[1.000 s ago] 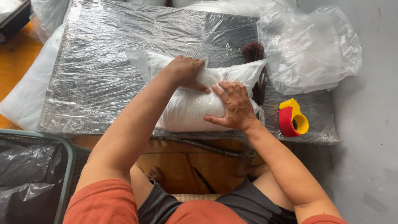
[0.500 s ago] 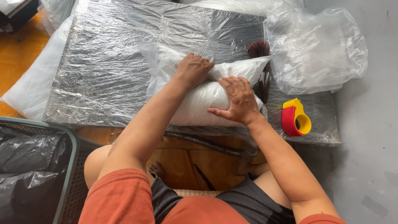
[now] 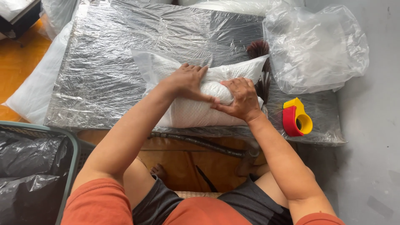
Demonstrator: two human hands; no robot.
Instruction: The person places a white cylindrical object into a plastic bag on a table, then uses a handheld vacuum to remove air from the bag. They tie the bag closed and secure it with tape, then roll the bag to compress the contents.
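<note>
Near the worktop's (image 3: 104, 83) front edge, your left hand (image 3: 189, 81) and right hand (image 3: 239, 98) each press a clenched grip into the white bag (image 3: 196, 112); a tape dispenser (image 3: 296, 117) sits at the front right corner.

Low table (image 3: 104, 83), top wrapped in clear plastic film. On it: white packed bag (image 3: 196, 112), tape dispenser (image 3: 296, 117), crumpled clear bag (image 3: 316, 46).

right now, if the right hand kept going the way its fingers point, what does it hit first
The right hand points left across the white bag; it would meet the left hand first, whose fingers look already touching it.
</note>
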